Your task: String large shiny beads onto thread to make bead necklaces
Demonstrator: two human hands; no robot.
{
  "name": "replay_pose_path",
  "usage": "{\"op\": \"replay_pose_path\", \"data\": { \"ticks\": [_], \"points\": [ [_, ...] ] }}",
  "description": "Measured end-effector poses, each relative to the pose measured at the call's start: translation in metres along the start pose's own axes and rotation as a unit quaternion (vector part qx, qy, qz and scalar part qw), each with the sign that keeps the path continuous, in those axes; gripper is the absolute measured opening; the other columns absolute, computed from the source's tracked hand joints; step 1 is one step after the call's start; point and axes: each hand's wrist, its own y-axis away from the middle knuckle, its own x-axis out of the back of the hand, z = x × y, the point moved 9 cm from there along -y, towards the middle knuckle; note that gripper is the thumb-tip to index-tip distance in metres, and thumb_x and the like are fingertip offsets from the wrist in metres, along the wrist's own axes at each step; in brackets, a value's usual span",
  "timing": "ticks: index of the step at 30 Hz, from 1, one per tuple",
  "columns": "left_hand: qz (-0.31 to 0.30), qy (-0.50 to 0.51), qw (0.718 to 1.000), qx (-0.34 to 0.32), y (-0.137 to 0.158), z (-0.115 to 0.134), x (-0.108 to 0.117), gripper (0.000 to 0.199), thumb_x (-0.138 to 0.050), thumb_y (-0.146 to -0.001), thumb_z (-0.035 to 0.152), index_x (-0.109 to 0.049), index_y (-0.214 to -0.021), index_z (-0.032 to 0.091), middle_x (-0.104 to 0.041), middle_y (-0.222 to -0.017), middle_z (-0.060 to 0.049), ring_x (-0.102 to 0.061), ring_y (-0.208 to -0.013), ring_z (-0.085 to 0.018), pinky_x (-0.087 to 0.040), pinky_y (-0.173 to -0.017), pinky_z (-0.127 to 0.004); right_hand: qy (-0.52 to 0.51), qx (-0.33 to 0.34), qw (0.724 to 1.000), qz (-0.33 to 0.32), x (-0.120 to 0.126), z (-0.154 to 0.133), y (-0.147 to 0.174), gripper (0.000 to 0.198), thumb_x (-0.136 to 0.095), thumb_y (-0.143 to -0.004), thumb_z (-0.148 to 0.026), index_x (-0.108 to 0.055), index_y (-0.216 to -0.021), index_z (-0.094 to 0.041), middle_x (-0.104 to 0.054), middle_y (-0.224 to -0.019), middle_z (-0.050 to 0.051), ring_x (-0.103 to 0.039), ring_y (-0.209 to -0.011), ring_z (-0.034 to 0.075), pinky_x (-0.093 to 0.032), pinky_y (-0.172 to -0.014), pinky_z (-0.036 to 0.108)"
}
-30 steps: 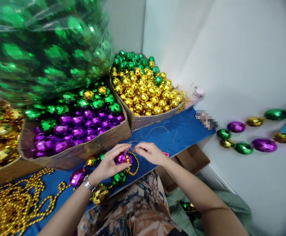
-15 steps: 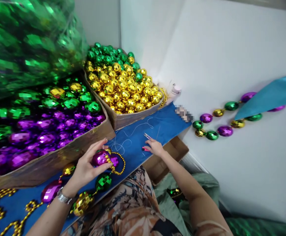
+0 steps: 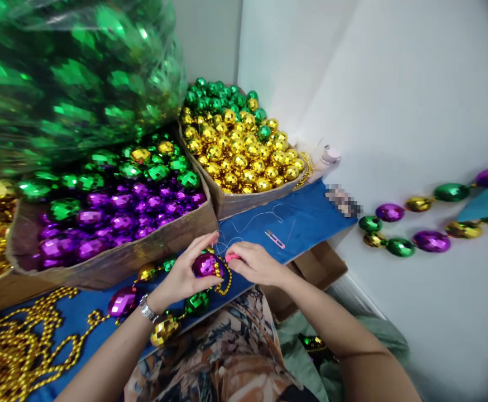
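Observation:
My left hand is closed around a faceted purple bead of a bead garland, over the table's front edge. A loop of small gold bead chain hangs beside that bead. My right hand is pinched on a small bright pink object, whose kind is mostly hidden by the fingers; it is close to the purple bead. Pink-handled thread snips lie on the blue cloth, right of my right hand. White thread curls on the cloth behind both hands, and a needle-like thin line lies near the snips.
A box of green and purple beads and a box of gold and green beads line the back. A clear bag of green beads looms left. Gold bead chain is heaped at left. A finished-looking garland hangs on the white wall.
My right hand has moved from the snips toward the purple bead, carrying the pink object. The snips now lie free on the cloth. The view has swung left.

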Motion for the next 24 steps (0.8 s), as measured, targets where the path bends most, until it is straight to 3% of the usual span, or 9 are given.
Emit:
{"op": "replay_pose_path", "data": {
  "ticks": [5, 12, 18, 24],
  "points": [
    [0.000, -0.011, 1.000, -0.018, 0.002, 0.001, 0.000, 0.082, -0.078, -0.073, 0.029, -0.036, -0.144, 0.030, -0.043, -0.145, -0.010, -0.043, -0.131, -0.029, -0.035, -0.111, -0.049, 0.146, 0.046, 0.988, 0.019, 0.002, -0.010, -0.019, 0.039, -0.037, -0.099, -0.046, -0.060, -0.083, -0.018, -0.063, -0.077, 0.004, -0.055, -0.075, 0.015, -0.038, -0.073, 0.027],
    [0.007, -0.014, 0.999, -0.028, 0.004, 0.000, 0.001, 0.082, -0.078, -0.073, 0.030, -0.037, -0.144, 0.030, -0.044, -0.144, -0.010, -0.043, -0.132, -0.028, -0.035, -0.112, -0.048, 0.256, 0.050, 0.965, 0.019, -0.002, -0.008, -0.025, 0.042, -0.036, -0.099, -0.044, -0.066, -0.082, -0.019, -0.063, -0.073, 0.003, -0.049, -0.068, 0.013, -0.029, -0.062, 0.026],
    [0.012, -0.013, 0.999, -0.027, 0.003, 0.004, 0.002, 0.079, -0.077, -0.074, 0.032, -0.039, -0.143, 0.028, -0.046, -0.142, -0.012, -0.045, -0.130, -0.029, -0.037, -0.110, -0.050, 0.269, 0.042, 0.962, 0.014, -0.001, -0.008, -0.027, 0.044, -0.035, -0.099, -0.045, -0.066, -0.082, -0.020, -0.062, -0.073, 0.003, -0.048, -0.068, 0.014, -0.026, -0.058, 0.026],
    [0.019, -0.023, 0.999, -0.017, 0.002, 0.006, 0.003, 0.077, -0.077, -0.073, 0.034, -0.042, -0.141, 0.026, -0.048, -0.141, -0.013, -0.045, -0.130, -0.029, -0.037, -0.110, -0.051, 0.218, 0.030, 0.975, 0.003, -0.001, -0.009, -0.027, 0.042, -0.036, -0.099, -0.045, -0.065, -0.083, -0.021, -0.060, -0.074, 0.004, -0.049, -0.071, 0.015, -0.031, -0.060, 0.025]
  ]
}}
